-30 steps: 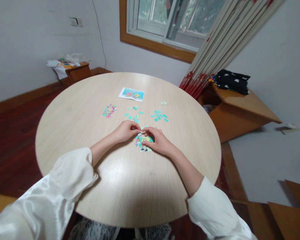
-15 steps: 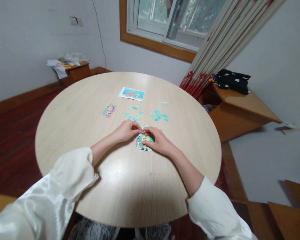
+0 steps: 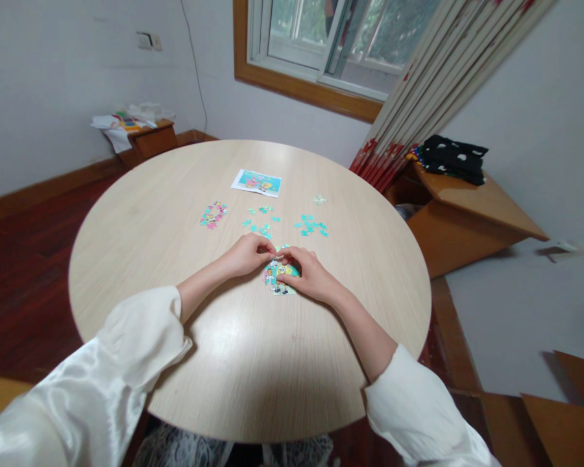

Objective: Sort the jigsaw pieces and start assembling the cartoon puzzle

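A partly joined jigsaw puzzle [image 3: 274,284] with a yellow cartoon figure lies on the table in front of me. My left hand [image 3: 249,254] is closed in a pinch at its far edge, on what looks like a small pale jigsaw piece. From the other side my right hand [image 3: 310,271] curls over the puzzle, its thumb on the picture and its index fingertip meeting the left fingertips. These fingers partly hide the piece and the puzzle's upper right part.
Beyond my hands lie loose pink pieces [image 3: 211,225], green and teal pieces [image 3: 264,209], blue-green pieces [image 3: 309,224] and pale pieces [image 3: 320,200]. A printed picture sheet [image 3: 256,183] is farther back on the round table [image 3: 136,240]. Wooden furniture [image 3: 486,207] stands to the right.
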`<state>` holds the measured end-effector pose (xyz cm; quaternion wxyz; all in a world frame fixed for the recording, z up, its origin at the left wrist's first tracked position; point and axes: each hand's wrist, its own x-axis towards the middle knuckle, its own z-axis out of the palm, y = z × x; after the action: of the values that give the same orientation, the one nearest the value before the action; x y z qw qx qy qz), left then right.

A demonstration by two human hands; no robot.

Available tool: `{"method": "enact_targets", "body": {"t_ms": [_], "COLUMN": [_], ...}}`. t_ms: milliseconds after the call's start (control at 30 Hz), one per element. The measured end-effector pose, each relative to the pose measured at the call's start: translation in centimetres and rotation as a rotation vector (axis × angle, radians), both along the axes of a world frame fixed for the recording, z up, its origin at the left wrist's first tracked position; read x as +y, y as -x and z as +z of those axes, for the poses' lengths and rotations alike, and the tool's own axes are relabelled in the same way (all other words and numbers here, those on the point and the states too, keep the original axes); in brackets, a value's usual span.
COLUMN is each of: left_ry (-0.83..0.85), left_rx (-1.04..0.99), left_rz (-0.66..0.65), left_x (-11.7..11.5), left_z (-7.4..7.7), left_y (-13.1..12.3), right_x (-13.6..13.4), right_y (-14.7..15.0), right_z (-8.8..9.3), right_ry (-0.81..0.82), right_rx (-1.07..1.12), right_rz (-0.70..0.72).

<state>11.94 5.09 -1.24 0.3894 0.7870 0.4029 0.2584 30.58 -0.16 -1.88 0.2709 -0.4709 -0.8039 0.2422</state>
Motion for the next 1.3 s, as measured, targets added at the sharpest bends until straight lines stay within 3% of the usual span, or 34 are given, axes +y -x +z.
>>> {"method": "enact_targets", "body": {"t_ms": [600,967,1300], "left_ry": [-0.006,0.077,0.049], "left_rx": [0.036,0.008,0.06], "left_rz": [-0.014,0.109,0.088], "left_x": [-0.1,0.8,0.7], "left_z": [-0.3,0.6,0.2], "left_y": [-0.1,0.8,0.8], "right_x": [-0.1,0.0,0.0], "right_y": [0.1,0.0,-0.1], "right_z": [0.2,-0.1,-0.1], "right_ry": [0.011,0.002,0.007], "right_rx": [-0.011,0.013,0.011], "right_rz": [-0.002,0.002,-0.002]}}
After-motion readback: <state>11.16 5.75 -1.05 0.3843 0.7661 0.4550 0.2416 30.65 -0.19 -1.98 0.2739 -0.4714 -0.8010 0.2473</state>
